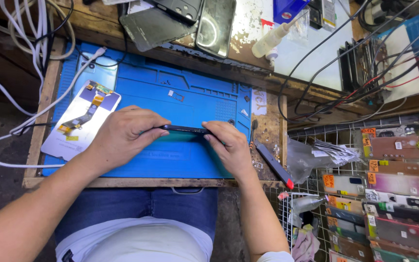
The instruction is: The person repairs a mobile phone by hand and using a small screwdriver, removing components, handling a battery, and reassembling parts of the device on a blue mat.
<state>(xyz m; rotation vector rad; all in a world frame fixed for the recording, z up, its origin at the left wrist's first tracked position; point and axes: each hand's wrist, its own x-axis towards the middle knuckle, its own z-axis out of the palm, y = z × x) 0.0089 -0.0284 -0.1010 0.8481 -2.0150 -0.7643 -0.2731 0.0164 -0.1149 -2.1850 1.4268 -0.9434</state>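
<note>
**Two hands clamp a dark phone on its edge over a blue repair mat**

Seen from the head cam: a person seated at a worn wooden bench holds a thin dark phone [186,129] edge-on, just above the blue work mat [190,97], approx. at the mat's centre. The left hand [124,136] is closed over the phone's left end, fingers curled across the top & thumb tucked under. The right hand [231,148] pinches the right end, fingertips [209,137] pressed to the edge. Whether the phone touches the mat can't be told.

On the mat's left side lies a white display panel [81,121] w/ an orange-and-black flex strip on its back; it's near the left hand but apart from it. A white cable [40,114] runs across that panel & loops off the bench. Just right of the mat, beside the right wrist, rests a black tool w/ a red tip [275,166].

At the back of the bench: a grey phone back cover [151,26], a shiny phone frame [215,24] & a white squeeze bottle [272,40], tilted. Black & red wires [364,73] tangle at the upper right. Lower right, a wire rack [394,194] holds rows of packaged phone parts.
</note>
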